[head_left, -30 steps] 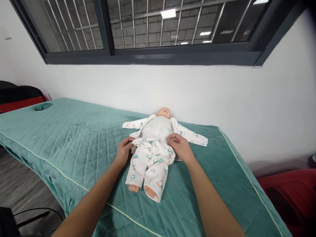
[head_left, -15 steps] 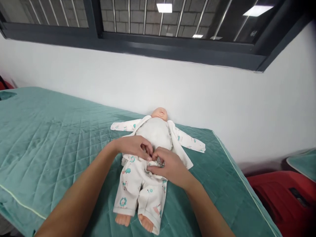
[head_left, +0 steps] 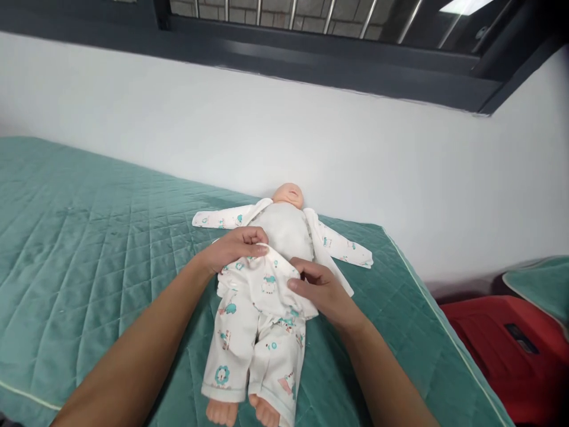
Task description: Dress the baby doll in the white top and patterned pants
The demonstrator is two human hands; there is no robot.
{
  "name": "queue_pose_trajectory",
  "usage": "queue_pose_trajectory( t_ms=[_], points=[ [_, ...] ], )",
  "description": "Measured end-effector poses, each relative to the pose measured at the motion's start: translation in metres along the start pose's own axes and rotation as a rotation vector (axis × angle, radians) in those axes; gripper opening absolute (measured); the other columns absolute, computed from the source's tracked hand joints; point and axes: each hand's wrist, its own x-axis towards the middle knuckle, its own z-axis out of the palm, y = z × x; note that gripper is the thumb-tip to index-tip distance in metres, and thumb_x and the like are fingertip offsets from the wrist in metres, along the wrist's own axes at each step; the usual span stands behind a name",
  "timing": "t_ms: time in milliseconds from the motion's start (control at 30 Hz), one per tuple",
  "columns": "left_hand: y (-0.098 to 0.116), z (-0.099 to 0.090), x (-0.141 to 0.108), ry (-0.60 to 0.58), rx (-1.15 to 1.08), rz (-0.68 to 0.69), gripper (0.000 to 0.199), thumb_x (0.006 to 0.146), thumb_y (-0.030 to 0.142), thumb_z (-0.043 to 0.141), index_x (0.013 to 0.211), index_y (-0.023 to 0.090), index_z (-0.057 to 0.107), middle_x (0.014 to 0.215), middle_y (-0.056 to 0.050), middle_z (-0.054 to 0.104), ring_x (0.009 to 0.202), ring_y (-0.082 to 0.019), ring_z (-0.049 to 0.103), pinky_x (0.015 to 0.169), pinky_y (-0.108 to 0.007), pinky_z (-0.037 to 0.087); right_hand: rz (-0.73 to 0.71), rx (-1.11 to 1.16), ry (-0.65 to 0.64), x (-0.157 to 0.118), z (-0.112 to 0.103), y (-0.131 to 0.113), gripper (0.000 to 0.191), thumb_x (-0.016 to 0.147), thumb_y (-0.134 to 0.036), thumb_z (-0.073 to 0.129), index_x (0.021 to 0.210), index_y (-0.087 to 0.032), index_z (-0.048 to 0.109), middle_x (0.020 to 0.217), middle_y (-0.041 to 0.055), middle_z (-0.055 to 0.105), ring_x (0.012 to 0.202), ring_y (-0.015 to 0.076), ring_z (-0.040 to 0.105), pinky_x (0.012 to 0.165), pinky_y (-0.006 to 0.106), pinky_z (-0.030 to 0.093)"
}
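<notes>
A baby doll (head_left: 287, 228) lies on its back, head toward the wall, in an open white jacket (head_left: 349, 249) and printed trousers (head_left: 229, 350) with bare feet showing. Over its lower belly lies a printed cloth flap (head_left: 269, 284); whether it belongs to the jacket or the trousers I cannot tell for sure. My left hand (head_left: 237, 248) pinches the upper edge of this flap between thumb and fingers. At the flap's right edge, my right hand (head_left: 322, 290) has thumb and fingers closed on the cloth. The doll's grey-white torso shows above both hands.
The doll rests on a green quilted cover (head_left: 124, 249) with a pale piped edge. Behind it rises a white wall (head_left: 222, 130) under a dark window frame (head_left: 311, 65). A red plastic piece (head_left: 498, 350) stands beyond the right edge, with more green cloth (head_left: 542, 287) above it.
My hands have moved apart, the left up and leftward, the right to the right. The printed flap, bunched between them before, is now spread over the lower belly. The view has tilted down.
</notes>
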Motion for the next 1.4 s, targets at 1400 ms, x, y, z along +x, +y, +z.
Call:
queue_pose_trajectory(
  t_ms=[1400],
  points=[
    [0.003, -0.03, -0.019, -0.08, 0.122, -0.133, 0.019, 0.065, 0.023, 0.069, 0.081, 0.018, 0.061, 0.08, -0.001, 0.056, 0.071, -0.014, 0.048, 0.058, -0.021, 0.037, 0.175, 0.148, 0.099, -0.003, -0.048, 0.031, 0.026, 0.074, -0.031, 0.076, 0.088, -0.021, 0.057, 0.078, -0.0005, 0.064, 0.065, 0.0131, 0.056, 0.056, 0.024, 0.042]
  ],
)
